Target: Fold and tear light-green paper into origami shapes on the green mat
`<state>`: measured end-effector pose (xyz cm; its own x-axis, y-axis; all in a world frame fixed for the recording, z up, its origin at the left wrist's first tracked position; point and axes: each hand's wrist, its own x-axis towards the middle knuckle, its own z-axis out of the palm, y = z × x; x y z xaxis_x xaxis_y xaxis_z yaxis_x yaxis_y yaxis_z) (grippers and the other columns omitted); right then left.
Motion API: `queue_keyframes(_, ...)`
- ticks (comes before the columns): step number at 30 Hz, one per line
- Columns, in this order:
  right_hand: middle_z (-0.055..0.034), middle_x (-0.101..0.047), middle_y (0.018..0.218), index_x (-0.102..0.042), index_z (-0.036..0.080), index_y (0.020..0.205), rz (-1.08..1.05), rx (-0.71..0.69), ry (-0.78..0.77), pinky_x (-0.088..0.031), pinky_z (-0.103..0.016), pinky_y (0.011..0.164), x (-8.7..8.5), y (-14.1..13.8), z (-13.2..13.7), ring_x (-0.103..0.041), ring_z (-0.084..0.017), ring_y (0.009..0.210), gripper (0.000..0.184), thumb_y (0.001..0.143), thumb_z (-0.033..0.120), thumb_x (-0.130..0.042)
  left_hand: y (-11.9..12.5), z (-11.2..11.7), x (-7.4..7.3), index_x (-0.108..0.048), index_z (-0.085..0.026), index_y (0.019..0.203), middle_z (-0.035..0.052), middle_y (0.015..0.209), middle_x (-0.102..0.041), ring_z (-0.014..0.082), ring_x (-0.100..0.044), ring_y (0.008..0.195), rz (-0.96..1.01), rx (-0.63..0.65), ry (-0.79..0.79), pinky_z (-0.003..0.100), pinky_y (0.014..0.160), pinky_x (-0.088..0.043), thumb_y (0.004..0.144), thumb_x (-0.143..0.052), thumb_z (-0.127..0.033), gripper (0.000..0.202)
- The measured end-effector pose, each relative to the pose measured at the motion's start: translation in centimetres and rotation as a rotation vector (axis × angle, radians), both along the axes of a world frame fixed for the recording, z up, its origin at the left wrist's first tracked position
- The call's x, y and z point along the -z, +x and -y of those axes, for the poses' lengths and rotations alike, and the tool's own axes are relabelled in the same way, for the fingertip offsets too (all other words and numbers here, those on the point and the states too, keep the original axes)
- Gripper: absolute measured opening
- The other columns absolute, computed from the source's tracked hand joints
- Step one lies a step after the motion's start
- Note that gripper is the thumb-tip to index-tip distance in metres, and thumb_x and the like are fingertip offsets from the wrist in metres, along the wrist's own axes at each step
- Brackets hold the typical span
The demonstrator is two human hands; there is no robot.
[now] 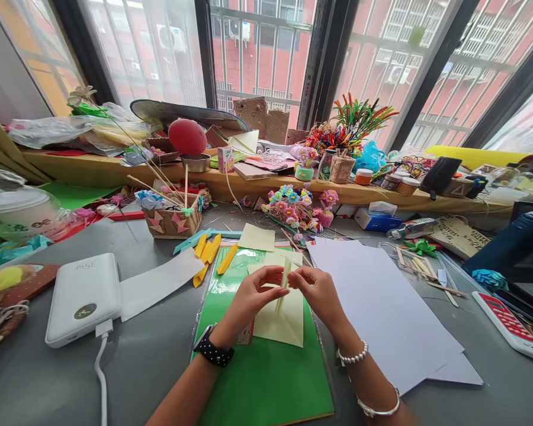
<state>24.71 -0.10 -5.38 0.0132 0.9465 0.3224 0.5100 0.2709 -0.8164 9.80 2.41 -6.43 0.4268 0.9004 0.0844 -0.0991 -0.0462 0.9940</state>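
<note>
Between my two hands stands a narrow folded strip of pale yellow paper (pixel 285 273), held upright. My left hand (pixel 264 288) pinches it from the left, thumb and fingers closed on it. From the right, my right hand (pixel 311 287) grips the same strip near its upper part. Below lies a pale yellow paper sheet (pixel 288 328) on a green folder (pixel 266 378). Another small pale yellow sheet (pixel 256 238) rests at the folder's far edge. A small red-and-white printed piece (pixel 246 336) is partly hidden behind my left wrist.
Yellow folded paper pieces (pixel 208 253) lie left of the folder, near a white power bank (pixel 86 299) with a cable. White paper sheets (pixel 377 302) spread at right, with a calculator (pixel 510 325) beyond. Behind stand a decorated box (pixel 173 223) and a bunch of crafted flowers (pixel 291 207).
</note>
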Motion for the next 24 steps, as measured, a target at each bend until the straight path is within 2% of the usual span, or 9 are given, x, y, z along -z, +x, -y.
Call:
queue_keyframes(7, -0.0026, -0.062, 0.064, -0.059, 0.016, 0.068, -0.055, 0.068, 0.073, -0.045, -0.024, 0.058, 0.0, 0.0, 0.1, -0.057, -0.014, 0.060, 0.026, 0.077, 0.037, -0.047, -0.2, 0.1, -0.5, -0.056, -0.015, 0.096, 0.0080, 0.097, -0.061, 0.0218, -0.054, 0.093, 0.051, 0.042, -0.037, 0.033, 0.081, -0.042, 0.067, -0.061, -0.028, 0.033)
queue_keyframes(10, -0.0037, -0.063, 0.072, -0.059, 0.017, 0.076, -0.088, 0.115, 0.121, -0.047, -0.026, 0.062, 0.1, -0.1, 0.1, -0.058, -0.015, 0.065, 0.017, 0.076, 0.031, -0.049, -0.1, 0.2, -0.6, -0.056, -0.015, 0.097, 0.0082, 0.099, -0.061, 0.0219, -0.054, 0.091, 0.108, 0.053, -0.045, 0.030, 0.076, -0.044, 0.067, -0.060, -0.028, 0.033)
queue_keyframes(14, -0.0042, -0.063, 0.076, -0.058, 0.018, 0.080, -0.082, 0.089, 0.153, -0.049, -0.027, 0.064, 0.4, -0.6, 0.0, -0.058, -0.015, 0.068, 0.013, 0.076, 0.025, -0.049, 0.1, 0.3, -0.4, -0.056, -0.016, 0.100, 0.0084, 0.100, -0.060, 0.0212, -0.057, 0.084, 0.073, 0.037, -0.062, 0.029, 0.067, -0.046, 0.067, -0.059, -0.031, 0.036)
queue_keyframes(18, -0.0035, -0.062, 0.072, -0.059, 0.017, 0.075, -0.050, 0.037, 0.149, -0.048, -0.026, 0.061, 0.6, -1.1, 0.2, -0.058, -0.014, 0.064, 0.012, 0.075, 0.024, -0.049, 0.1, 0.2, -0.1, -0.061, -0.014, 0.093, 0.0068, 0.087, -0.064, 0.0209, -0.056, 0.079, -0.064, -0.049, 0.005, 0.028, 0.066, -0.044, 0.070, -0.055, -0.038, 0.034)
queue_keyframes(21, -0.0030, -0.062, 0.069, -0.058, 0.017, 0.076, -0.058, 0.103, 0.133, -0.048, -0.026, 0.059, 0.8, -1.6, 0.3, -0.058, -0.014, 0.062, 0.012, 0.075, 0.026, -0.050, 0.0, 0.2, 0.2, -0.064, -0.012, 0.084, 0.0052, 0.076, -0.063, 0.0187, -0.054, 0.071, -0.160, -0.103, 0.056, 0.026, 0.060, -0.042, 0.071, -0.053, -0.040, 0.033)
queue_keyframes(24, -0.0031, -0.063, 0.069, -0.057, 0.017, 0.083, -0.077, 0.171, 0.127, -0.048, -0.027, 0.059, 0.9, -1.8, 0.3, -0.058, -0.015, 0.062, 0.014, 0.074, 0.025, -0.050, 0.1, 0.2, 0.3, -0.064, -0.011, 0.077, 0.0040, 0.070, -0.061, 0.0173, -0.053, 0.067, -0.185, -0.105, 0.067, 0.026, 0.059, -0.042, 0.071, -0.052, -0.040, 0.032)
